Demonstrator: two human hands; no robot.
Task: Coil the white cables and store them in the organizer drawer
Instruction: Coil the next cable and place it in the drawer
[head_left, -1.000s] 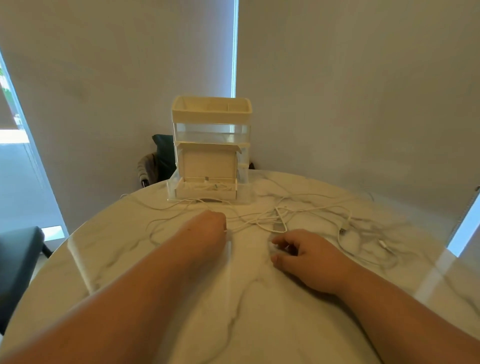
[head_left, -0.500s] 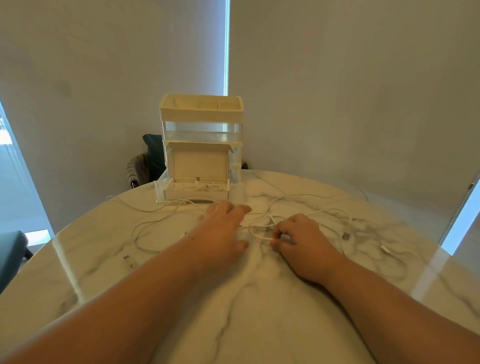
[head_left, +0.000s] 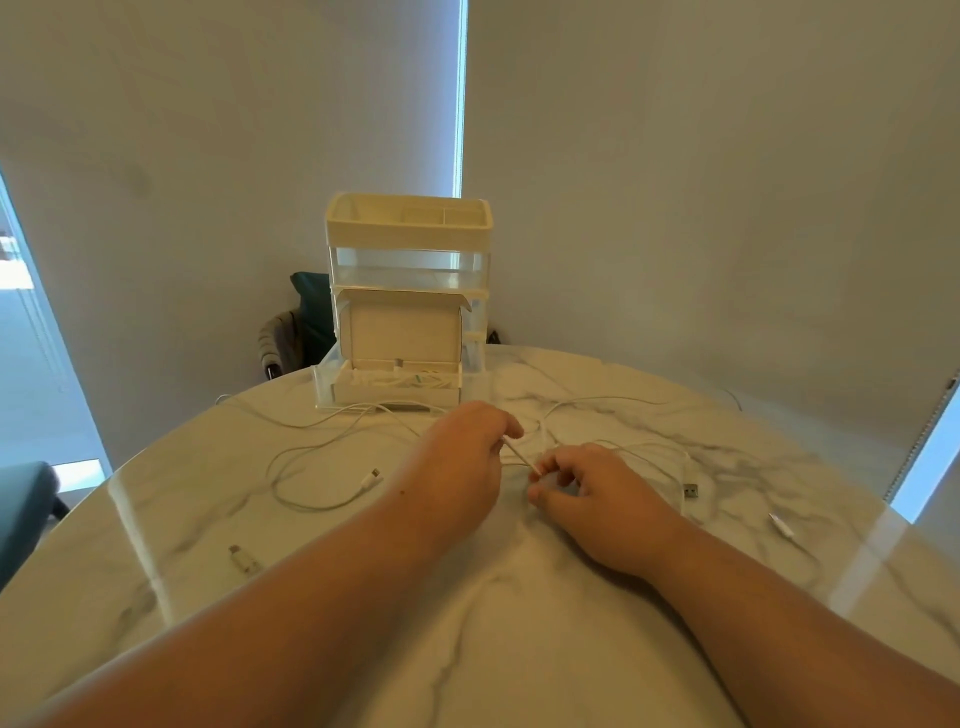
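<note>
Nearest you on the marble counter, a loose plug lies off to the left. Beyond it, your left grip and right grip sit close together, each pinching the same white cable, with a short taut stretch between them. Other white cables sprawl in loops on both sides, and a USB plug lies near your right grip. Farther back stands the organizer, its bottom drawer pulled open with cable showing inside.
</note>
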